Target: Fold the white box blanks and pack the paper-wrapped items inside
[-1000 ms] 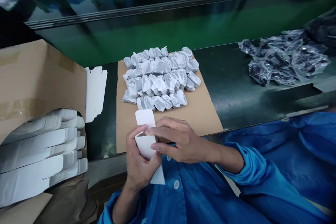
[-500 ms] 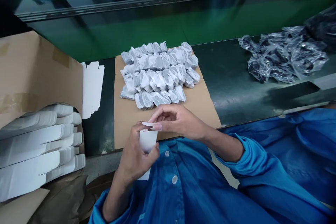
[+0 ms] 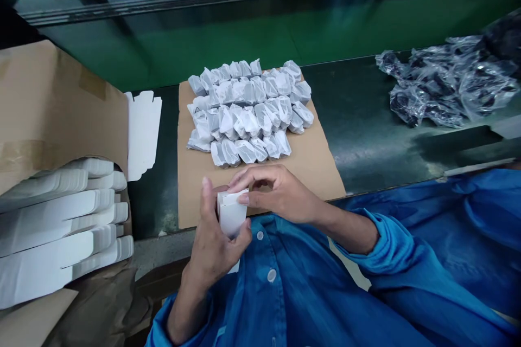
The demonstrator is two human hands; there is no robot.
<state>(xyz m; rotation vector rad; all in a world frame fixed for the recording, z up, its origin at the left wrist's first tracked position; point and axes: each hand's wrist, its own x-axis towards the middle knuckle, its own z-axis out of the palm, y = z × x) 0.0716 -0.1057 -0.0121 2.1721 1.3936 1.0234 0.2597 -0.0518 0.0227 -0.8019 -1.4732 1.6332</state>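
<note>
A small white box point(image 3: 232, 220) stands upright in front of my chest. Around its sides my left hand point(image 3: 217, 238) is closed, thumb on the near face and index finger raised along the far left edge. My right hand point(image 3: 271, 190) pinches the box's top flap, its thumb on the near edge and fingertips over the top. The flap lies nearly flat across the box's top end. Beyond my hands, several small items in whitish wrapping point(image 3: 244, 114) lie in rows on a brown cardboard sheet point(image 3: 317, 173). What the box contains is hidden.
To the left, an open cardboard carton point(image 3: 81, 103) holds several flat white box blanks point(image 3: 52, 227). Another white blank point(image 3: 142, 135) lies beside it. Dark items in clear plastic point(image 3: 451, 84) are heaped at the right of the dark green bench point(image 3: 358, 141), with a green wall behind.
The box's top flap, raised before, has come down over the opening under my right hand. My left index finger has lifted. The view has shifted slightly.
</note>
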